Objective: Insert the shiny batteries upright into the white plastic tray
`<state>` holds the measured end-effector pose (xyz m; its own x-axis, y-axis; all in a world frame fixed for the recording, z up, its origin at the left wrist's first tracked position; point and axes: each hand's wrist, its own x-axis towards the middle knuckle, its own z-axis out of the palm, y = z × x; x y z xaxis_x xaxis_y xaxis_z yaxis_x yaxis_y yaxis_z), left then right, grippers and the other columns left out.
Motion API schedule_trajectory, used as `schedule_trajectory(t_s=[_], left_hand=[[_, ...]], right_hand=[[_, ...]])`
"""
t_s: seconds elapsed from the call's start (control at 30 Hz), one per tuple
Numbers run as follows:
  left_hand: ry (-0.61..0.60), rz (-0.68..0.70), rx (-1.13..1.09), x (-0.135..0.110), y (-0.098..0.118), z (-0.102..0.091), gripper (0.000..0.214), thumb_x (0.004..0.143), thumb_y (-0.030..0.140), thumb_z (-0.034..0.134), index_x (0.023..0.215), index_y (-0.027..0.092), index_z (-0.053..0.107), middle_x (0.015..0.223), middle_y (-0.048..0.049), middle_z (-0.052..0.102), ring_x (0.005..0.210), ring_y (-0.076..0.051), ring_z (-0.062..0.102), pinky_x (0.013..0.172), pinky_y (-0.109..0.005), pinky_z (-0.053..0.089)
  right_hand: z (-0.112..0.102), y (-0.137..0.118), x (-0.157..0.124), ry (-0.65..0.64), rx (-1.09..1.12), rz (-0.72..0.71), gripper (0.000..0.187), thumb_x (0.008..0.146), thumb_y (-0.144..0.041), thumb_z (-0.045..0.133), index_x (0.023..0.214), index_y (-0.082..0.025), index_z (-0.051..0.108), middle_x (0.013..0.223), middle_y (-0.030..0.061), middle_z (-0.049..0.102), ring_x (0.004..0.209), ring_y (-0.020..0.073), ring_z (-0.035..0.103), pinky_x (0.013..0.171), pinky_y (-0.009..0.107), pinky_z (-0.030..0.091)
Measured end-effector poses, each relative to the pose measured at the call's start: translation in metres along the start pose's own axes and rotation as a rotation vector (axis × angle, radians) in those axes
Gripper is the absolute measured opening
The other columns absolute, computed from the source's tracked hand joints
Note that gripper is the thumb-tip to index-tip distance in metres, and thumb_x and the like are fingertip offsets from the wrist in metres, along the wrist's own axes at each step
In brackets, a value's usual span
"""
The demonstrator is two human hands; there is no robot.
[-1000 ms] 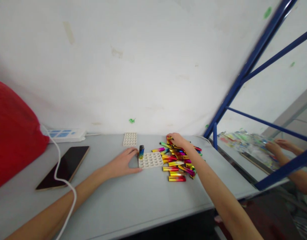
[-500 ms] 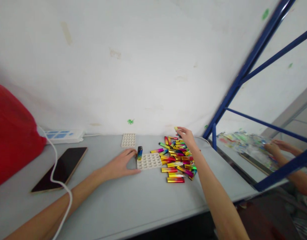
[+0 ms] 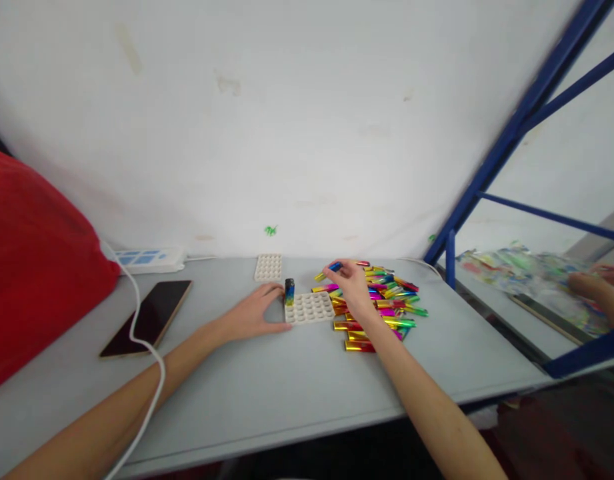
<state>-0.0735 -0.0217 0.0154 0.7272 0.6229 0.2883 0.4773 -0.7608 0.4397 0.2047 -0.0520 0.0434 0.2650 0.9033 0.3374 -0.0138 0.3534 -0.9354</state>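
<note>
A white tray with rows of round holes [image 3: 311, 309] lies flat on the grey table. One lighter with a blue and yellow wrap and a dark top [image 3: 289, 292] stands upright in its back left corner. Around the tray's left end curves my left hand [image 3: 251, 313], thumb at the front corner and fingers by the standing lighter. Between the fingertips of my right hand [image 3: 351, 283] is a blue and yellow lighter [image 3: 333, 267], tilted, above the table just behind the tray. Beneath and beyond that hand spreads a pile of shiny multicoloured lighters [image 3: 387, 303].
A second white holed tray [image 3: 269, 267] lies near the wall. On the left are a dark phone [image 3: 149, 317], a white cable [image 3: 137, 333], a power strip [image 3: 149, 259] and a red bag [image 3: 37, 267]. Blue metal bars [image 3: 479, 177] rise at right, beside another person's hand [image 3: 589, 285].
My right hand has moved left and nearer the tray, carrying the lighter away from the far side of the pile. My left hand stays at the tray. The whole view has shifted slightly.
</note>
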Motion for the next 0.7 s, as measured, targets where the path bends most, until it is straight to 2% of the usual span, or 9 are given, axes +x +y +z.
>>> schedule_trajectory(t_s=[0.1, 0.17, 0.27, 0.33, 0.4, 0.47, 0.57, 0.7], left_hand=[[0.007, 0.009, -0.011, 0.0, -0.001, 0.001, 0.071, 0.085, 0.064, 0.082, 0.137, 0.021, 0.062, 0.146, -0.0155, 0.062, 0.139, -0.037, 0.059, 0.123, -0.051, 0.046], [0.013, 0.013, -0.008, 0.0, -0.002, 0.002, 0.071, 0.085, 0.063, 0.082, 0.138, 0.021, 0.061, 0.145, -0.0155, 0.062, 0.138, -0.036, 0.059, 0.123, -0.052, 0.046], [0.02, 0.019, 0.001, -0.001, -0.003, 0.002, 0.073, 0.086, 0.064, 0.082, 0.141, 0.021, 0.06, 0.147, -0.015, 0.062, 0.139, -0.036, 0.058, 0.123, -0.052, 0.046], [0.026, 0.023, 0.003, -0.002, -0.003, 0.002, 0.073, 0.087, 0.064, 0.081, 0.143, 0.022, 0.059, 0.149, -0.0148, 0.061, 0.14, -0.035, 0.058, 0.123, -0.052, 0.046], [0.025, 0.026, 0.004, -0.002, -0.003, 0.002, 0.073, 0.087, 0.063, 0.081, 0.143, 0.022, 0.059, 0.15, -0.0148, 0.06, 0.141, -0.035, 0.058, 0.123, -0.052, 0.046], [0.02, 0.027, 0.003, -0.002, -0.003, 0.001, 0.073, 0.087, 0.062, 0.081, 0.144, 0.023, 0.059, 0.149, -0.0146, 0.061, 0.14, -0.035, 0.058, 0.123, -0.051, 0.046], [0.025, 0.035, -0.005, -0.002, -0.003, 0.002, 0.071, 0.087, 0.061, 0.081, 0.143, 0.024, 0.06, 0.146, -0.0138, 0.063, 0.137, -0.035, 0.06, 0.121, -0.051, 0.047], [0.03, 0.039, -0.016, -0.001, -0.002, 0.002, 0.07, 0.087, 0.061, 0.081, 0.142, 0.023, 0.06, 0.146, -0.0138, 0.062, 0.137, -0.035, 0.059, 0.121, -0.05, 0.047]], right_hand=[[0.01, 0.0, -0.01, 0.024, 0.015, 0.013, 0.038, 0.076, -0.054, 0.086, 0.088, -0.02, 0.073, 0.085, 0.0019, 0.071, 0.08, 0.0184, 0.064, 0.076, 0.031, 0.052], [0.015, -0.001, -0.014, 0.007, -0.009, 0.009, 0.041, 0.082, -0.06, 0.08, 0.088, -0.02, 0.072, 0.08, 0.0008, 0.067, 0.078, 0.0179, 0.061, 0.072, 0.03, 0.05], [0.022, -0.003, -0.017, -0.118, 0.032, 0.044, 0.049, 0.085, -0.071, 0.073, 0.091, -0.023, 0.067, 0.074, -0.0018, 0.061, 0.067, 0.0164, 0.058, 0.062, 0.029, 0.047], [0.028, -0.005, -0.02, -0.213, 0.108, 0.115, 0.054, 0.082, -0.076, 0.073, 0.095, -0.025, 0.062, 0.067, -0.0058, 0.055, 0.054, 0.0135, 0.05, 0.052, 0.027, 0.04], [0.033, -0.007, -0.024, -0.243, 0.147, 0.198, 0.058, 0.078, -0.08, 0.075, 0.093, -0.026, 0.058, 0.061, -0.0095, 0.044, 0.046, 0.0103, 0.034, 0.044, 0.024, 0.027], [0.037, -0.008, -0.028, -0.25, 0.163, 0.277, 0.063, 0.077, -0.086, 0.071, 0.082, -0.025, 0.055, 0.057, -0.0104, 0.033, 0.044, 0.0085, 0.022, 0.043, 0.024, 0.015], [0.04, -0.009, -0.031, -0.293, 0.203, 0.337, 0.073, 0.083, -0.093, 0.053, 0.06, -0.025, 0.043, 0.052, -0.009, 0.024, 0.045, 0.008, 0.016, 0.045, 0.026, 0.011], [0.04, -0.007, -0.031, -0.173, 0.143, 0.383, 0.068, 0.094, -0.08, 0.041, 0.053, -0.027, 0.028, 0.048, -0.0087, 0.017, 0.044, 0.0089, 0.011, 0.043, 0.027, 0.01]])
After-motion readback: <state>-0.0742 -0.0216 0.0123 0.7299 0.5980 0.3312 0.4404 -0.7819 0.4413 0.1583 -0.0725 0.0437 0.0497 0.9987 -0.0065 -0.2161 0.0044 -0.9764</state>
